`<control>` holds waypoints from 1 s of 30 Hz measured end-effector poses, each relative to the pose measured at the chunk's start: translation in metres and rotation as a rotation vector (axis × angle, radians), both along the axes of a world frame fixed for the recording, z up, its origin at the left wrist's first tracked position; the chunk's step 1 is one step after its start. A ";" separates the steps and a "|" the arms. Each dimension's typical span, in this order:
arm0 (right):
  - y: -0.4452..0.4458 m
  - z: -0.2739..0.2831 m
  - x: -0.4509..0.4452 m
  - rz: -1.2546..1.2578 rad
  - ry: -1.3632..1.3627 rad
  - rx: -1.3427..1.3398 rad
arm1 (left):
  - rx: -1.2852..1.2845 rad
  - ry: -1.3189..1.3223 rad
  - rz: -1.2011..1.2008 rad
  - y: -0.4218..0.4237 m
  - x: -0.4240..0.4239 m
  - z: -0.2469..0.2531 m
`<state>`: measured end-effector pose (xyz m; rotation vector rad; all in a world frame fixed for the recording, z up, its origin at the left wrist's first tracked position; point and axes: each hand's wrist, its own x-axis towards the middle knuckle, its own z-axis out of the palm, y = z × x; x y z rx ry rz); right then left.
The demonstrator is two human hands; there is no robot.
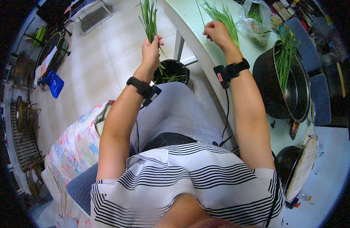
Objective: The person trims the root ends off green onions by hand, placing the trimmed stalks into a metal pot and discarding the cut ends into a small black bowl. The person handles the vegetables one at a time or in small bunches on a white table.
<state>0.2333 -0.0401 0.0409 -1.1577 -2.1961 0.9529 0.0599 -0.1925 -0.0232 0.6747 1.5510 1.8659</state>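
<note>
A bunch of long green chives or similar leafy stalks (149, 21) stands up out of my left hand (152, 48), whose fingers are closed round its lower part. Below that hand, the stalk ends hang toward a black waste bin (175, 69) with green scraps inside. My right hand (216, 32) is over the table, thumb and fingertips together on a single thin green stalk (200, 14). Just beyond it, a loose pile of the same stalks (224, 17) lies on the pale table (189, 17).
On the table to the right are a clear plastic bag (256, 21) of greens and a large dark pot (266, 82) with more stalks (286, 61) across its rim. Nearer me is a dark pan (287, 161) beside a woven round tray (304, 168). Cables run from both wristbands.
</note>
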 end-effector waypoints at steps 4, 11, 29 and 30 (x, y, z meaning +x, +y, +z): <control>-0.029 -0.008 -0.031 0.113 0.235 -0.152 | 0.048 -0.083 0.095 -0.004 -0.005 -0.004; -0.052 -0.071 -0.054 0.122 -0.223 0.162 | 0.086 -0.211 0.094 -0.014 -0.023 -0.013; 0.035 0.007 0.069 -0.474 -0.719 0.191 | 0.097 -0.514 -0.143 0.009 -0.002 -0.017; 0.033 0.006 0.067 -0.463 -0.720 0.199 | 0.087 -0.514 -0.116 0.006 -0.006 -0.018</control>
